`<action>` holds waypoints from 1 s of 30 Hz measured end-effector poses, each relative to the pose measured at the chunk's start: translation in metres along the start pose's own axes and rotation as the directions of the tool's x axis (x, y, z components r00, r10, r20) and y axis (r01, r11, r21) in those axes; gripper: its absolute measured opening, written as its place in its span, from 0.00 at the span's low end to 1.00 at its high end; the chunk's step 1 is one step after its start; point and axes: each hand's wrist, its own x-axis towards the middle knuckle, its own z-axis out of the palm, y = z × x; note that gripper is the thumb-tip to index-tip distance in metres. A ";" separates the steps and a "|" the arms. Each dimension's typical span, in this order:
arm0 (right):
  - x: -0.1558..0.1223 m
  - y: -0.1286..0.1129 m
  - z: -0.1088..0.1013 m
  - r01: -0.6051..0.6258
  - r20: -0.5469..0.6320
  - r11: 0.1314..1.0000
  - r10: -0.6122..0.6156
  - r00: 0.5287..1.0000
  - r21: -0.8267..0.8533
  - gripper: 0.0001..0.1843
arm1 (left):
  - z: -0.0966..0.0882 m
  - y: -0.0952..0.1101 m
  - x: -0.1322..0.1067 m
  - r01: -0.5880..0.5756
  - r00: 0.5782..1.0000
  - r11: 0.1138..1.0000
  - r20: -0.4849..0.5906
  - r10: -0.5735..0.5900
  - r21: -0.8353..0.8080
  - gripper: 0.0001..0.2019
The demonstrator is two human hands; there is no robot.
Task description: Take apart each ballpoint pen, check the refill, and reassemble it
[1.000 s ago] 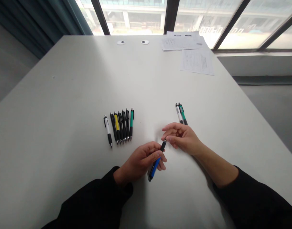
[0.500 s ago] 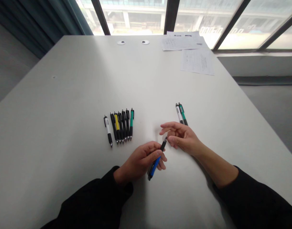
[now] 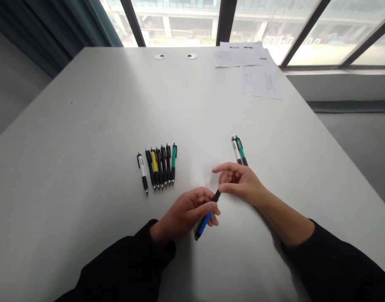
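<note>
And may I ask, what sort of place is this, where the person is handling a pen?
Probably an office or a study room, though I cannot be certain: there is a large white table, printed papers near its far edge, and a row of pens.

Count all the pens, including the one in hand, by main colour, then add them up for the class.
Black pens: 4
White pens: 2
Green pens: 2
Yellow pen: 1
Blue pen: 1
Total: 10

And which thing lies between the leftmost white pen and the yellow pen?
A black pen lies between them, right beside the yellow pen, in the head view.
</note>
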 end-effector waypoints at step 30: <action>0.001 0.003 0.004 -0.028 -0.117 0.995 0.039 0.992 0.092 0.16 | -0.016 0.015 0.002 -0.359 0.923 0.778 -0.317 0.216 -0.515 0.18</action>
